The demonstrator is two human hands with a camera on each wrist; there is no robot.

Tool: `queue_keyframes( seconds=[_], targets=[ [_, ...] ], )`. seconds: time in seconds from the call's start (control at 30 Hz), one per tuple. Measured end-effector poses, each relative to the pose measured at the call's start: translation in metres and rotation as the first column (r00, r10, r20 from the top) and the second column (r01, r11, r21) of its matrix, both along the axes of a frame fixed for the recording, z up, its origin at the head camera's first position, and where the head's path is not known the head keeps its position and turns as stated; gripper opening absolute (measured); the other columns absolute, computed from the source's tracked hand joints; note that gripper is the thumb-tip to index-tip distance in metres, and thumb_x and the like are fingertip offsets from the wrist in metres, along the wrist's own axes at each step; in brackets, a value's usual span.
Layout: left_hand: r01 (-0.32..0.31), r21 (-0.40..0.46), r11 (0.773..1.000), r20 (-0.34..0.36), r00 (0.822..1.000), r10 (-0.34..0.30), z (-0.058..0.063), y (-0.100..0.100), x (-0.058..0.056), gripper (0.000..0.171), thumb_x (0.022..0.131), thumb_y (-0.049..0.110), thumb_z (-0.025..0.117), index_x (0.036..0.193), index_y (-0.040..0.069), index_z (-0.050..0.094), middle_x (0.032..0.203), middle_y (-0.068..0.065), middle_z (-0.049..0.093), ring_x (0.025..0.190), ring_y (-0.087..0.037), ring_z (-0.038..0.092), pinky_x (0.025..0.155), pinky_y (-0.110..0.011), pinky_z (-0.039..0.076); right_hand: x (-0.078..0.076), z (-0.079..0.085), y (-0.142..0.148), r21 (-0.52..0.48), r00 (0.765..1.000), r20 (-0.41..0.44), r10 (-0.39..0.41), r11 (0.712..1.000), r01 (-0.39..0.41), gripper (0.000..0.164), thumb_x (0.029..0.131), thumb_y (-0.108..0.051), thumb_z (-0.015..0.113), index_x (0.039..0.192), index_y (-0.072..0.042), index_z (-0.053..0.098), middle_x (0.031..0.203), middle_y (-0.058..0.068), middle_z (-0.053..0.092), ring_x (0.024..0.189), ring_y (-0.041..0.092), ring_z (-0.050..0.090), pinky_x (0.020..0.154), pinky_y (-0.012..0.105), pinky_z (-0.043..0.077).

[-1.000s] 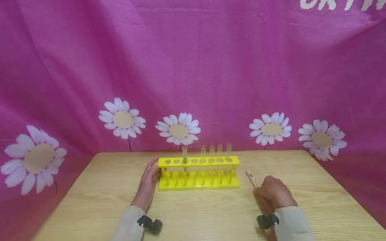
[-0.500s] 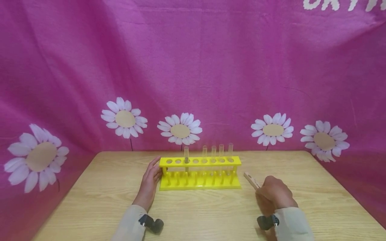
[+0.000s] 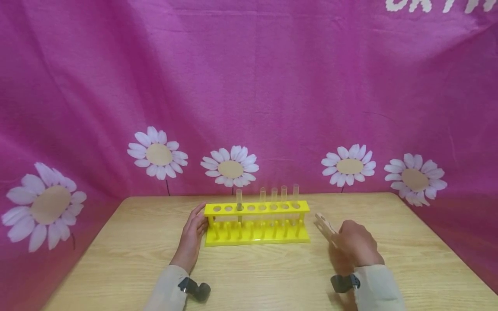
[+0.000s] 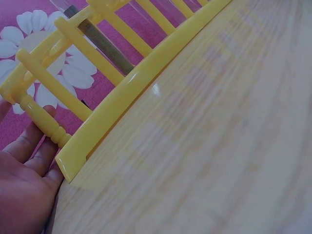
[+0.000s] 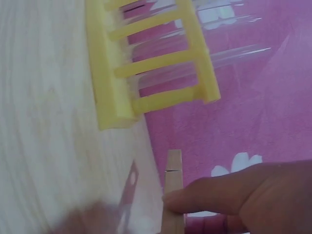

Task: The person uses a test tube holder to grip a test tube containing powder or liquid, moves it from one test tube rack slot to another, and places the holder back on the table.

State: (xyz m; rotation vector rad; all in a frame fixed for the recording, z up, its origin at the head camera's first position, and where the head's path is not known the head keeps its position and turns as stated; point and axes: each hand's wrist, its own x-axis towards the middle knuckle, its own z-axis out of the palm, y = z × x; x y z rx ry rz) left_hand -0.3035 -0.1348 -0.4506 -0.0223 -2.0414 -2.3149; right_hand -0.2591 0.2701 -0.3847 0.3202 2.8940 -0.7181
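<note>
A yellow test tube rack (image 3: 256, 241) stands mid-table. One test tube with dark contents (image 4: 105, 45) sits in a hole left of its middle; several clear test tubes (image 3: 274, 195) stand in the right half. My left hand (image 3: 191, 236) rests against the rack's left end, its fingers (image 4: 30, 141) extended beside and behind the end post. To the right of the rack, my right hand (image 3: 355, 242) pinches a wooden test tube holder (image 3: 325, 223) between thumb and fingers. In the right wrist view the wooden holder's tip points toward the rack's end, apart from it.
A pale wood-grain table (image 3: 256, 280) lies under both hands. Behind it hangs a magenta cloth (image 3: 249, 95) printed with white daisies. Each cuff carries a small dark wrist camera, the left camera (image 3: 196, 290) and the right camera (image 3: 344, 283).
My right hand has lifted slightly with the wooden test tube holder, whose tip has risen and now stands a little farther from the table. The left hand and the rack stay in place.
</note>
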Motion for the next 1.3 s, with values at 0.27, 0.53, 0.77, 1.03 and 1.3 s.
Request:
queue_keyframes(
  seconds=[0.27, 0.53, 0.77, 1.03, 1.3],
  targets=[
    [-0.008, 0.007, 1.0, -0.007, 1.0, 0.008, 0.0, -0.002, 0.001, 0.046, 0.098, 0.037, 0.043, 0.143, 0.028, 0.041, 0.151, -0.003, 0.033, 0.134, -0.028, 0.038, 0.116, -0.046, 0.023, 0.004, 0.015, -0.005, -0.023, 0.99, -0.142, -0.02, 1.0, 0.017, 0.021, 0.091, -0.02, 0.056, 0.091, 0.001, 0.055, 0.074, 0.009, 0.057, 0.066, 0.025, 0.051, 0.053, 0.032, 0.039],
    [-0.01, 0.029, 1.0, -0.003, 1.0, 0.01, -0.001, -0.004, 0.001, 0.047, 0.098, 0.034, 0.043, 0.144, 0.026, 0.04, 0.15, -0.004, 0.033, 0.134, -0.028, 0.037, 0.116, -0.045, 0.023, 0.01, 0.034, -0.013, -0.049, 0.964, -0.264, -0.017, 0.999, 0.004, 0.026, 0.092, -0.026, 0.056, 0.101, -0.002, 0.051, 0.074, 0.009, 0.06, 0.064, 0.024, 0.053, 0.052, 0.033, 0.037],
    [-0.004, 0.029, 1.0, -0.005, 1.0, 0.005, -0.002, -0.005, 0.001, 0.045, 0.099, 0.034, 0.042, 0.143, 0.027, 0.041, 0.15, -0.005, 0.033, 0.134, -0.029, 0.037, 0.116, -0.045, 0.023, 0.016, 0.045, -0.018, -0.105, 0.959, -0.282, -0.039, 0.994, 0.009, 0.029, 0.094, -0.026, 0.057, 0.108, -0.002, 0.048, 0.076, 0.008, 0.065, 0.06, 0.018, 0.06, 0.052, 0.031, 0.04],
    [-0.009, 0.026, 1.0, -0.002, 1.0, 0.009, -0.001, -0.003, 0.0, 0.045, 0.098, 0.037, 0.043, 0.142, 0.028, 0.042, 0.149, -0.004, 0.035, 0.133, -0.028, 0.038, 0.116, -0.046, 0.023, 0.017, 0.05, -0.021, -0.111, 0.948, -0.313, -0.055, 0.994, 0.021, 0.038, 0.092, -0.02, 0.058, 0.116, 0.008, 0.05, 0.078, 0.014, 0.062, 0.063, 0.021, 0.057, 0.05, 0.031, 0.045],
    [0.008, 0.03, 1.0, -0.001, 1.0, -0.008, -0.002, -0.002, -0.003, 0.047, 0.098, 0.039, 0.044, 0.143, 0.026, 0.042, 0.151, -0.004, 0.033, 0.133, -0.028, 0.039, 0.116, -0.046, 0.023, 0.019, 0.058, -0.026, -0.098, 0.926, -0.373, 0.055, 0.99, -0.098, 0.038, 0.092, -0.011, 0.058, 0.124, 0.009, 0.054, 0.081, 0.014, 0.063, 0.066, 0.021, 0.058, 0.052, 0.031, 0.046]
  ],
)
